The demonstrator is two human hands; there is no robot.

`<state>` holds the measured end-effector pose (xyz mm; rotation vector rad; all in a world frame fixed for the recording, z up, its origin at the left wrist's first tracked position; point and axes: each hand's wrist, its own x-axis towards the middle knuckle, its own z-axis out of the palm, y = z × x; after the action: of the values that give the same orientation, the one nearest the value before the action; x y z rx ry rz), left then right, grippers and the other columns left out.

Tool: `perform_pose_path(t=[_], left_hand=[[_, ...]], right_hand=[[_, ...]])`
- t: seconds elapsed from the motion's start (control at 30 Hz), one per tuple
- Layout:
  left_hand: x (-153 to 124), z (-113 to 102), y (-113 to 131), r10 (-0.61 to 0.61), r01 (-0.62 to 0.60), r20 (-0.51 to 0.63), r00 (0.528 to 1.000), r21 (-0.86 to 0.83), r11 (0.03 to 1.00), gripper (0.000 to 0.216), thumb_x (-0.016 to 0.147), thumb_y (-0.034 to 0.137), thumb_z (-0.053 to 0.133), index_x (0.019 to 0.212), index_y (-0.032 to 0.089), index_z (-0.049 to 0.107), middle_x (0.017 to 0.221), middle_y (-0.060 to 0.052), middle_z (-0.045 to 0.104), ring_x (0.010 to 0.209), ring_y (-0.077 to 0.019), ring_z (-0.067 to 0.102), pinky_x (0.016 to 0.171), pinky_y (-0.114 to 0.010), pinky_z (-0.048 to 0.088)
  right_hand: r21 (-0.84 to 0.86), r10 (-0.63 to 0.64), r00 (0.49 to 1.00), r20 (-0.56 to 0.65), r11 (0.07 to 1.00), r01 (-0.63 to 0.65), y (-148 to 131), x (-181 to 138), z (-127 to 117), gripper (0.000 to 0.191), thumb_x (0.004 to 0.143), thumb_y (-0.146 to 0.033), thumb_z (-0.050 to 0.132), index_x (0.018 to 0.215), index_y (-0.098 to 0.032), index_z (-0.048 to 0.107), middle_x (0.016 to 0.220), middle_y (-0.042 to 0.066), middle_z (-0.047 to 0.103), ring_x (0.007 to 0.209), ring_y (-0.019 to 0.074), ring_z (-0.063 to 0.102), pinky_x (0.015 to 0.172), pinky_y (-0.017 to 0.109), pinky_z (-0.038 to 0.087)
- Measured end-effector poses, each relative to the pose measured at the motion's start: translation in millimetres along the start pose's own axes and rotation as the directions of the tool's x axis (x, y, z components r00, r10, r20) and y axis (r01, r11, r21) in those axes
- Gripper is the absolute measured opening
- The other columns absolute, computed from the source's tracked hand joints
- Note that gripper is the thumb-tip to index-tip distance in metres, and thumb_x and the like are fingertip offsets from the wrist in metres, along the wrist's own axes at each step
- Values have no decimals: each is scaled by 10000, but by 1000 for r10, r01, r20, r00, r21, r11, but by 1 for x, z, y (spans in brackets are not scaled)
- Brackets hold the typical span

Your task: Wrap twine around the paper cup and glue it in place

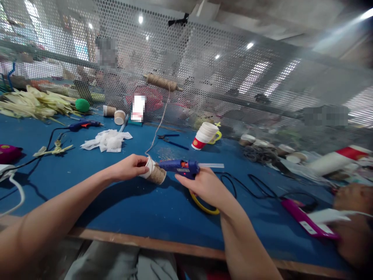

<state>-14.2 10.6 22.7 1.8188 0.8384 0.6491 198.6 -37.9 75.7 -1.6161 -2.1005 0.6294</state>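
Note:
My left hand [130, 167] grips a white paper cup [154, 172] partly wrapped in brown twine, held on its side just above the blue table [145, 210]. My right hand [204, 186] holds a blue glue gun [180, 167] with its nozzle against the cup's twine. A clear glue stick juts out of the gun's rear to the right. A strand of twine [159, 124] runs up from the cup to a twine spool [161, 82] on the perforated screen.
A stack of paper cups [204, 136], pliers [170, 139], white wadding [107, 140], a second glue gun [83, 125], dried husks [35, 103] and a green ball [82, 105] lie further back. Black cable [256, 186] and a pink device [305, 219] sit right. Yellow-handled scissors [204, 206] lie under my right hand.

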Motion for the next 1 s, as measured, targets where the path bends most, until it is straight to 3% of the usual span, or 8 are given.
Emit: perform_pose_path(t=[0.2, 0.37, 0.6, 0.73, 1.0], left_hand=[[-1, -1, 2, 14, -14, 21, 1000, 0, 1000, 272, 719, 176, 440, 952, 102, 560, 903, -48, 612, 796, -142, 533, 730, -247, 398], [-2, -1, 2, 18, -18, 30, 999, 0, 1000, 237, 720, 194, 445, 899, 92, 562, 885, -56, 611, 790, -147, 538, 732, -252, 403], [-2, -1, 0, 44, -45, 36, 998, 15, 999, 255, 723, 189, 441, 927, 95, 562, 897, -47, 610, 798, -144, 536, 733, -238, 400], [-2, -2, 0, 55, -56, 30, 998, 39, 998, 244, 726, 186, 439, 908, 87, 566, 867, -46, 610, 767, -136, 531, 703, -224, 400], [1, 0, -1, -11, 11, 0, 1000, 9, 1000, 298, 714, 186, 442, 968, 99, 572, 899, -45, 621, 781, -145, 542, 710, -234, 400]], right_hand=[[43, -11, 999, 42, 999, 9, -2, -1, -3, 244, 692, -333, 494, 509, -181, 442, 387, -53, 389, 363, 80, 361, 387, 214, 299], [49, 0, 1000, 1, 999, 0, -3, 1, -4, 258, 689, -317, 484, 481, -184, 410, 380, -45, 402, 362, 86, 383, 400, 219, 319], [75, 21, 999, 47, 997, -25, -4, 0, -5, 222, 681, -329, 490, 531, -175, 440, 416, -51, 392, 385, 84, 395, 407, 209, 317], [62, -5, 1000, 10, 998, 4, -2, 1, -4, 227, 690, -331, 483, 536, -172, 435, 434, -48, 396, 399, 83, 402, 430, 212, 328], [13, -25, 997, 69, 1000, 24, 2, -2, -1, 210, 707, -354, 482, 598, -174, 485, 433, -52, 408, 397, 78, 367, 405, 204, 299]])
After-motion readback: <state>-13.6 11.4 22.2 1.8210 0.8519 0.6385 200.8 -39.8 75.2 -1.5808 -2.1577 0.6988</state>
